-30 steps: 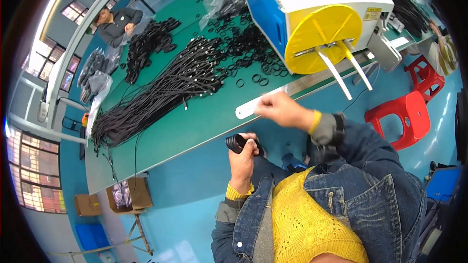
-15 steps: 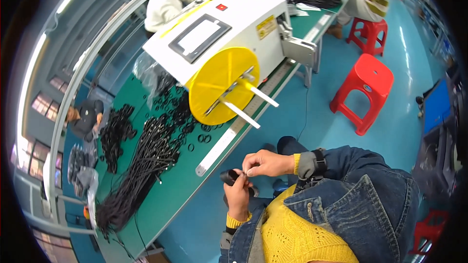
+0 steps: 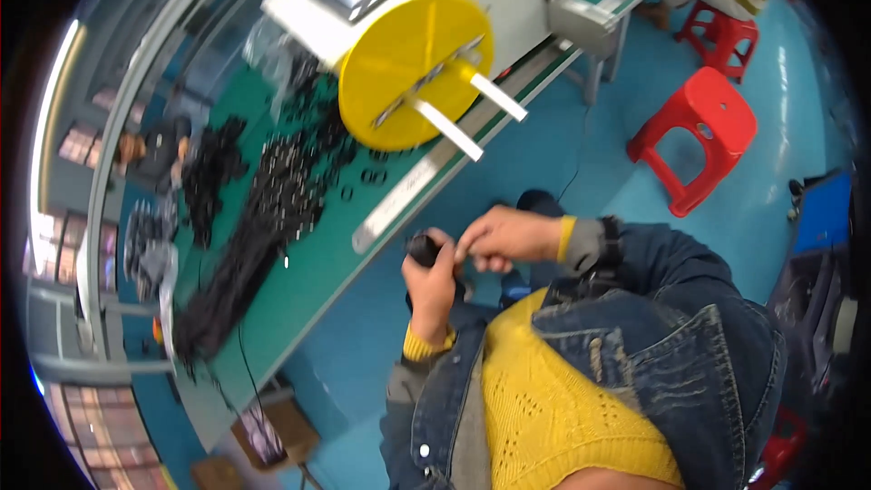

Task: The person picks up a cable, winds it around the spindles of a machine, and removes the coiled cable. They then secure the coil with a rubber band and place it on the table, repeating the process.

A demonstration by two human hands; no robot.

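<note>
My left hand [image 3: 430,286] is closed around a small black rounded thing [image 3: 421,250]; it looks like a roll or a tight coil, but blur hides its exact kind. My right hand [image 3: 513,238] meets the left at its thumb, with thumb and forefinger pinched together. What that pinch holds, if anything, is too small to make out. Both hands are in the air in front of my body, off the edge of the green table [image 3: 313,295]. Nearest to them on the table lies a pale metal strip [image 3: 399,204].
A white machine [image 3: 522,23] with a yellow disc [image 3: 372,82] and two projecting rods stands on the table. Black cables [image 3: 240,263] lie bundled beside loose black rings [image 3: 374,177]. Red stools, one nearer [image 3: 712,109], stand at right. Other people sit around the table.
My view has tilted, so the table and machine sit higher in the picture. The right hand's fingers have shifted slightly at the left thumb; the left hand keeps its hold on the black thing.
</note>
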